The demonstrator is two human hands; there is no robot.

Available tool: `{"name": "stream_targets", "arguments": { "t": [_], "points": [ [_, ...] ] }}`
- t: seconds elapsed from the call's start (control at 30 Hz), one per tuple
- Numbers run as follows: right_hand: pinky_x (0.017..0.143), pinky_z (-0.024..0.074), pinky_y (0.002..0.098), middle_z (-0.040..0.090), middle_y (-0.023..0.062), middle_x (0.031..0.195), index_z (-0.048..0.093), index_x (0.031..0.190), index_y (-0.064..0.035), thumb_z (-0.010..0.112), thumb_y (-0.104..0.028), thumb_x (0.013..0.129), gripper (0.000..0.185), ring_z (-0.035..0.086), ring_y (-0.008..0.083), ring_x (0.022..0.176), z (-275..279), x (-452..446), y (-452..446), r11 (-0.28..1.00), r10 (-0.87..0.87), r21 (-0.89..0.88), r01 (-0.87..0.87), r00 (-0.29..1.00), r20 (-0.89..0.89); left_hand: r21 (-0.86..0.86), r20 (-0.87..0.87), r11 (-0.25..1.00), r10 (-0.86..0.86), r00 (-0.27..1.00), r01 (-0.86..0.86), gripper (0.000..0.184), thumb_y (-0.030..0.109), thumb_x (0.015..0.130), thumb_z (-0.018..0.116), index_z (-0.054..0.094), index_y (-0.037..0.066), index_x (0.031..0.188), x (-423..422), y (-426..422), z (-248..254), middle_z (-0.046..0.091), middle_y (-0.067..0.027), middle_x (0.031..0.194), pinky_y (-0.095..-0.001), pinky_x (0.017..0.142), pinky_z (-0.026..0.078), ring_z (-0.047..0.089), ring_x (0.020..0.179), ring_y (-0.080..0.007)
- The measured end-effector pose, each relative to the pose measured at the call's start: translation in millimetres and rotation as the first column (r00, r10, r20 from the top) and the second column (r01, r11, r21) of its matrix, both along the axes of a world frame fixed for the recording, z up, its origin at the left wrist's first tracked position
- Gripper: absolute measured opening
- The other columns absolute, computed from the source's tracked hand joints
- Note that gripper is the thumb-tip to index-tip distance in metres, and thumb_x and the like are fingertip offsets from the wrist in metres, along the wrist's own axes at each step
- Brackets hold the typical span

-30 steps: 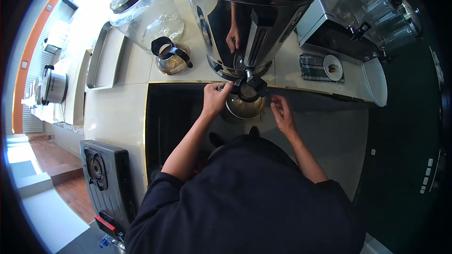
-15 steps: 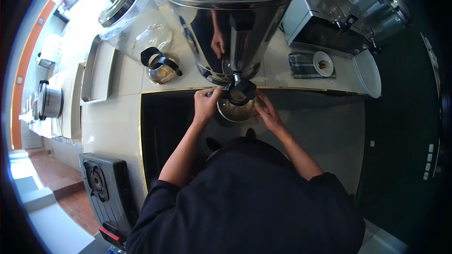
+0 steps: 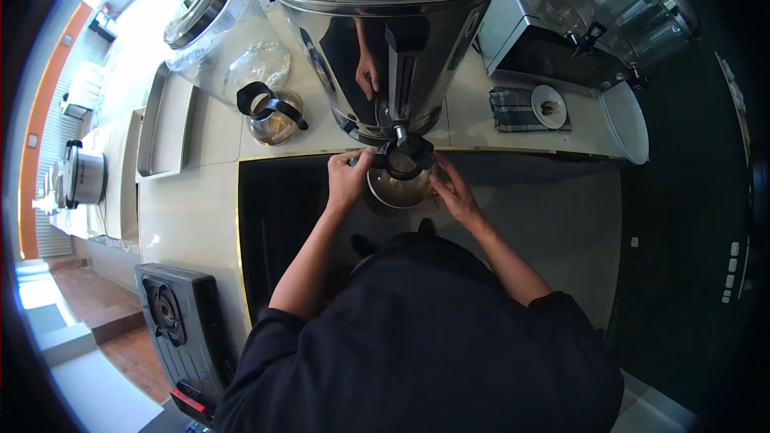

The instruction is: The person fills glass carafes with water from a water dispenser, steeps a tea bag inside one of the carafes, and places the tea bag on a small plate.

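Observation:
A glass carafe [image 3: 397, 191] with a black collar is under the black tap [image 3: 411, 144] of a large steel urn [image 3: 353, 56], just beyond the counter's front edge. My left hand [image 3: 348, 180] is closed round the carafe's black handle, thumb on top. On the carafe's right side, my right hand [image 3: 455, 192] has its fingers apart and its fingertips at the glass. Whether those fingertips press on it is hard to tell. A second carafe [image 3: 277, 120] with a black collar and handle stands on the counter, left of the urn.
Left of the urn are a large glass jar [image 3: 233, 48] and a metal tray [image 3: 167, 124]. A gas stove [image 3: 184, 313] sits on the left counter. To the right are a checked cloth [image 3: 509, 110], a small white plate [image 3: 549, 107], a box-shaped appliance [image 3: 545, 56] and glass dispensers [image 3: 618, 12].
My right hand has moved left from beside the carafe to its glass side. My left hand keeps its hold on the handle. The whole view has shifted slightly.

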State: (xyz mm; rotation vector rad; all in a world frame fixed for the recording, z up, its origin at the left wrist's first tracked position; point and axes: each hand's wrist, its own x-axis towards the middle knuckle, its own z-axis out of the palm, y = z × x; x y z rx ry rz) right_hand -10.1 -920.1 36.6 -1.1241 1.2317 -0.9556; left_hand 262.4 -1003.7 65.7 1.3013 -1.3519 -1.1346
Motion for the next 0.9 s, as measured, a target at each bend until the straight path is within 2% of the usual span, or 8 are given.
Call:
{"name": "stream_targets", "arguments": {
  "t": [0.17,0.3,0.37,0.47,0.6,0.9],
  "points": [
    [0.092,0.0579,0.0359,0.046,0.0162,0.164,0.033,0.172,-0.0109,0.063,-0.037,0.112,0.072,0.071,0.0206,0.114,-12.3,-1.1,-0.4,0.999,-0.005,-0.053,0.005,1.000,-0.002,0.031,0.013,0.999,-0.010,1.000,0.010,0.038,0.029,0.100,0.076,0.080,-0.008,0.092,2.0,-0.6,-0.8,0.075,-0.0055,0.073,-0.0306,0.072,0.052,0.062,0.072,-0.0086],
    [0.093,0.0579,0.0370,0.047,0.0152,0.163,0.033,0.172,-0.0110,0.061,-0.037,0.113,0.071,0.071,0.0214,0.115,0.1,0.4,0.6,1.000,0.006,0.005,-0.006,1.000,0.007,-0.004,-0.004,1.000,0.008,1.000,-0.008,0.039,0.030,0.099,0.076,0.080,-0.008,0.092,-0.5,-0.6,-0.5,0.075,-0.0062,0.072,-0.0311,0.071,0.052,0.063,0.072,-0.0087],
    [0.094,0.0580,0.0376,0.047,0.0150,0.163,0.033,0.172,-0.0111,0.061,-0.037,0.113,0.070,0.070,0.0219,0.115,0.2,1.8,1.1,1.000,-0.009,0.027,0.008,1.000,0.018,-0.017,-0.002,1.000,0.021,1.000,-0.021,0.039,0.030,0.099,0.076,0.079,-0.008,0.091,-1.9,0.0,-0.4,0.072,-0.0052,0.070,-0.0312,0.069,0.050,0.060,0.070,-0.0081],
    [0.086,0.0588,0.0331,0.056,0.0158,0.154,0.037,0.169,-0.0048,0.065,-0.029,0.111,0.069,0.070,0.0163,0.106,-9.7,-0.7,0.0,0.999,-0.023,-0.034,0.024,0.999,0.034,0.003,0.032,1.000,0.006,0.999,-0.006,0.040,0.031,0.100,0.076,0.078,-0.008,0.089,0.8,-0.1,2.8,0.068,-0.0035,0.066,-0.0312,0.065,0.048,0.056,0.067,-0.0074],
    [0.085,0.0596,0.0343,0.054,0.0176,0.157,0.036,0.169,-0.0045,0.066,-0.030,0.110,0.070,0.071,0.0185,0.107,-13.1,0.9,-1.1,0.998,-0.045,-0.045,0.046,0.999,0.024,-0.020,0.020,1.000,0.013,1.000,-0.013,0.042,0.031,0.100,0.076,0.077,-0.008,0.087,-0.1,-1.1,-0.5,0.063,-0.0015,0.063,-0.0315,0.062,0.045,0.050,0.064,-0.0071],
    [0.086,0.0600,0.0342,0.051,0.0187,0.160,0.036,0.169,-0.0046,0.066,-0.032,0.110,0.071,0.072,0.0214,0.111,-8.3,0.8,-1.4,0.999,-0.027,-0.039,0.028,0.999,0.022,0.010,-0.011,1.000,0.000,1.000,0.000,0.038,0.030,0.100,0.075,0.081,-0.008,0.096,1.2,-1.5,3.1,0.077,-0.0057,0.077,-0.0316,0.077,0.054,0.063,0.077,-0.0079]
  ]
}}
